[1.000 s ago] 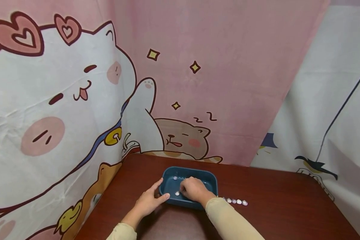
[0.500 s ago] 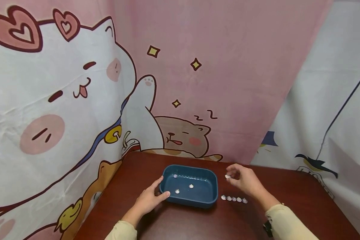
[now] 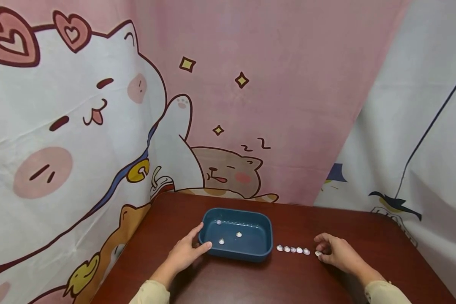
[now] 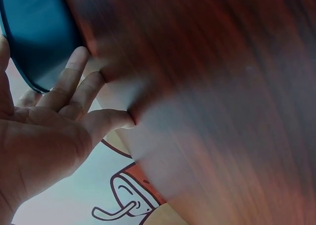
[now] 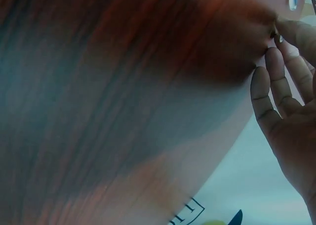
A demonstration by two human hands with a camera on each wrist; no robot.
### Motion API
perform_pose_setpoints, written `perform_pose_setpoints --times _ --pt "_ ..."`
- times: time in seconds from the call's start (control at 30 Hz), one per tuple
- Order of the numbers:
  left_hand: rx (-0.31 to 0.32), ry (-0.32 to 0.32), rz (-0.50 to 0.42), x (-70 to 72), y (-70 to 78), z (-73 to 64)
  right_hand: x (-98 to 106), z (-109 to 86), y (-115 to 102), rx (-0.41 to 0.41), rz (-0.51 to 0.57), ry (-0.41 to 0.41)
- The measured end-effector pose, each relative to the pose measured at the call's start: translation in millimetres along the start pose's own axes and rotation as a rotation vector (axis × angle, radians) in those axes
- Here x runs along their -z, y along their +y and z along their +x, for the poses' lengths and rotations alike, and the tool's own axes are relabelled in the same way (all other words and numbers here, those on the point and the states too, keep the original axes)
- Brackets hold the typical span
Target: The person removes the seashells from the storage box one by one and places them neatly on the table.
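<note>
A dark blue rectangular tray [image 3: 235, 255] stands on the table, holding three small whitish shells, one of them a pale shell [image 3: 238, 234] near its middle. My left hand [image 3: 184, 251] rests against the tray's left end, thumb at the near corner and fingers spread along the side; the left wrist view shows those fingers fairly straight beside the tray [image 4: 44, 37]. Right of the tray, several similar shells [image 3: 293, 249] lie in a row. Just past the row's right end, my right hand [image 3: 338, 251] pinches another shell [image 3: 318, 253] between thumb and forefinger, at the tabletop.
The reddish-brown table [image 3: 247, 283] extends around the tray and the row. Behind it hangs a pink and white cloth [image 3: 300, 105] with cartoon animals, reaching down to the table's back and left edges.
The right hand has come out of the tray with a shell, moved right, and lowered it to the table beside the row. The left hand has stayed at the tray.
</note>
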State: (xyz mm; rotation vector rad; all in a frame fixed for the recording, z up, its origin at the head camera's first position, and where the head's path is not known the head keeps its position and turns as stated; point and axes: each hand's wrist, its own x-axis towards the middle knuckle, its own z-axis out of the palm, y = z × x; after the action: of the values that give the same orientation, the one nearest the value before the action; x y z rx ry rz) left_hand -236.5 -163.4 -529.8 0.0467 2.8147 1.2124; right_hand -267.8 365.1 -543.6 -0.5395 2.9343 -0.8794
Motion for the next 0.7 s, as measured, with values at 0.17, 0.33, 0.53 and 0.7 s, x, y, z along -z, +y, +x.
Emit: perform_pose_setpoints --times 0.17,0.33,0.53,0.7 --pt "0.005 0.001 0.001 0.5 0.6 -0.6 -4.4 2.6 -0.2 0.024 -0.009 0.006" --pt "-0.001 -0.003 -0.006 1.2 2.2 -2.0 -7.2 6.4 -0.1 0.027 0.003 -0.006" --pt "0.002 -0.007 -0.016 1.1 2.6 -2.1 -6.6 8.4 0.8 0.005 0.035 -0.017" --pt "0.001 -0.007 -0.011 0.6 2.2 -1.7 -7.1 7.9 1.8 -0.006 0.045 -0.025"
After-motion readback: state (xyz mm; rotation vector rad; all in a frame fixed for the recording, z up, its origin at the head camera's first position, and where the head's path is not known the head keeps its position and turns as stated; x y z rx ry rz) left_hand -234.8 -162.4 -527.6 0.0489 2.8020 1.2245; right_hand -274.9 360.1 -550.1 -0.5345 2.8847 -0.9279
